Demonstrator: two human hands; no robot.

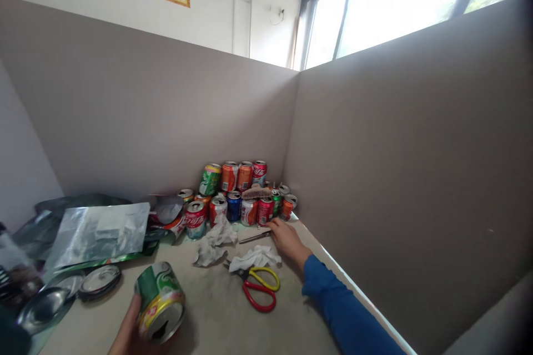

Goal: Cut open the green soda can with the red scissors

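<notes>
Now the left hand (132,328) is gripping a can (160,294); the right hand (288,239), hold unclear, is risking bumping over nearby cans (265,212).

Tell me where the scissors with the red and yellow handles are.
In the head view, the scissors lie on the tabletop in the lower middle, just below a crumpled white tissue, to the right of the can in the left hand.

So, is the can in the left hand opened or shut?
Opened: the green and yellow can in the left hand, its lid tilted toward the camera, shows a dark hole.
</notes>
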